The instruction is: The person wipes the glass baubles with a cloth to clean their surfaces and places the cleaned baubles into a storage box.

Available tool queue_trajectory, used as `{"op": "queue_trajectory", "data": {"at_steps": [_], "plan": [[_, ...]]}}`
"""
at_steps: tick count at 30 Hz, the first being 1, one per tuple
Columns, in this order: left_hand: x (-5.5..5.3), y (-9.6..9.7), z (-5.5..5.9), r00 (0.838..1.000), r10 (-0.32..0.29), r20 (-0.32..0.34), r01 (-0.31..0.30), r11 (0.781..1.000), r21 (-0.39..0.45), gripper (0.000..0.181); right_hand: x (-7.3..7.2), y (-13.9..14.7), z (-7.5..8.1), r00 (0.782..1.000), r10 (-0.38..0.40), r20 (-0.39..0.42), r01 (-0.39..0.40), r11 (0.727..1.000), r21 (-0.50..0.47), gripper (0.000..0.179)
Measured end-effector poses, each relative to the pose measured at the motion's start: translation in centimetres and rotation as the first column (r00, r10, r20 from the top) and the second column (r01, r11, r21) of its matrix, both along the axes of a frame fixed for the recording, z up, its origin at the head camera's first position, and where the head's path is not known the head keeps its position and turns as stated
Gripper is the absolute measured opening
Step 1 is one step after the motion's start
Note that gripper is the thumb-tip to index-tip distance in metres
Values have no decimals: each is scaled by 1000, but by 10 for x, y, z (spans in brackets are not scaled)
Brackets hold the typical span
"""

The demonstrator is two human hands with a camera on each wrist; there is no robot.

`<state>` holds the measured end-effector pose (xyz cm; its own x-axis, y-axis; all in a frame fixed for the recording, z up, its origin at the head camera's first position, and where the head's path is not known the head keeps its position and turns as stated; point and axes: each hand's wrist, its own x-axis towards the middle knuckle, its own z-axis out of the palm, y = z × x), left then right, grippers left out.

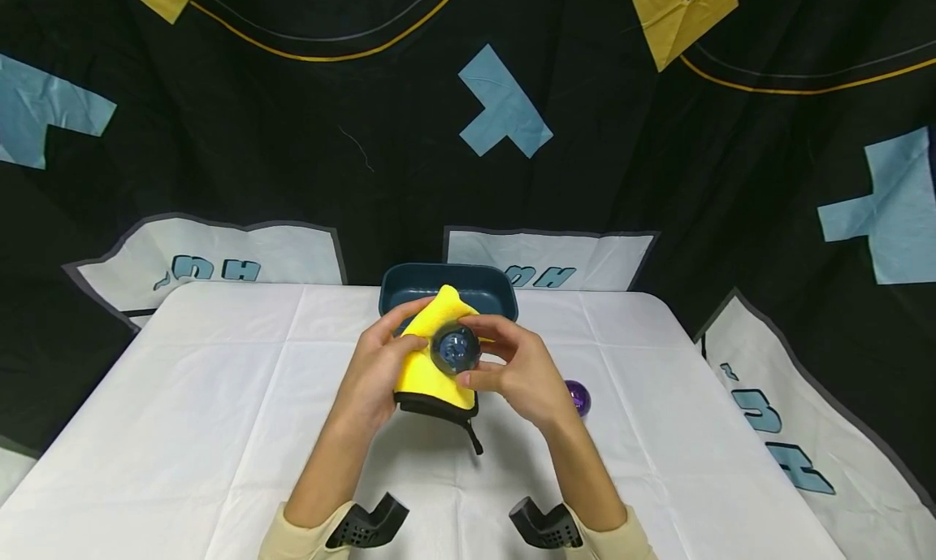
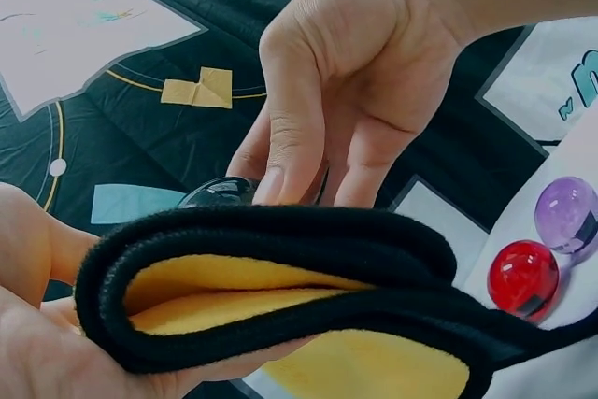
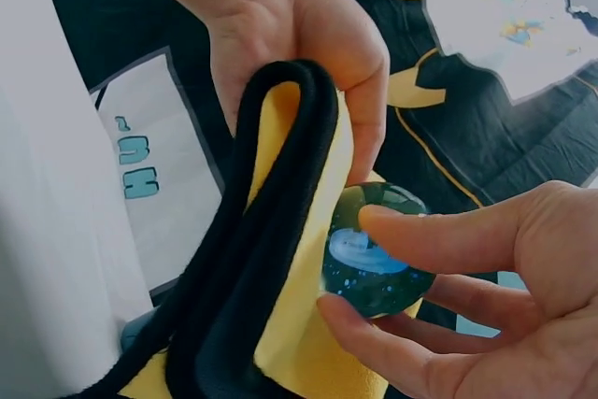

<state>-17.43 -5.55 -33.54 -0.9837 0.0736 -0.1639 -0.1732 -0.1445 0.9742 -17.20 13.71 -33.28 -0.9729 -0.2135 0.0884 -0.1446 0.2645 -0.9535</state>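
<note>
In the head view's centre, the left hand [image 1: 371, 373] holds a folded yellow cloth [image 1: 431, 379], thumb bent over its front and fingers mostly hidden behind. The right hand [image 1: 521, 375], partly curled, pinches a dark clear ball [image 1: 455, 349] between thumb and fingers, against the cloth's face. The cloth's black hem is its lower edge, with a strap hanging toward the bottom of the frame. Just beyond the hands, a dark blue tray [image 1: 409, 274] sits at the table's far edge. White table [image 1: 212, 430] spreads either side of the forearms; a purple ball [image 1: 579, 397] lies just beside the right wrist. The left wrist view shows a red ball [image 2: 523, 279] near it.
</note>
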Motion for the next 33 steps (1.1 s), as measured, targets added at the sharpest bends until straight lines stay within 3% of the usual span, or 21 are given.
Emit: {"op": "queue_trajectory", "data": {"at_steps": [4, 14, 20, 23, 29, 33], "plan": [[1, 0, 0, 1000, -1, -10, 0, 1000, -12, 47, -2, 1, -2, 1000, -17, 6, 17, 1000, 10, 59], [2, -2, 1, 1000, 8, -20, -8, 999, -37, 47, -5, 2, -6, 990, -45, 131, 39, 998, 42, 57], [3, -3, 2, 1000, 3, -22, -4, 1000, -25, 47, -6, 4, -6, 986, 33, 165, -35, 999, 5, 49], [3, -2, 2, 1000, 6, -24, -6, 1000, -20, 47, -8, 5, -8, 984, 61, 168, -62, 998, -1, 46], [3, -1, 2, 999, -4, -35, 4, 1000, 3, 48, -8, 3, -7, 986, 33, 164, -40, 998, 42, 47], [2, -1, 1, 999, 2, -41, -1, 1000, 10, 48, -8, -3, -8, 989, 13, 145, -13, 1000, -4, 49]]}}
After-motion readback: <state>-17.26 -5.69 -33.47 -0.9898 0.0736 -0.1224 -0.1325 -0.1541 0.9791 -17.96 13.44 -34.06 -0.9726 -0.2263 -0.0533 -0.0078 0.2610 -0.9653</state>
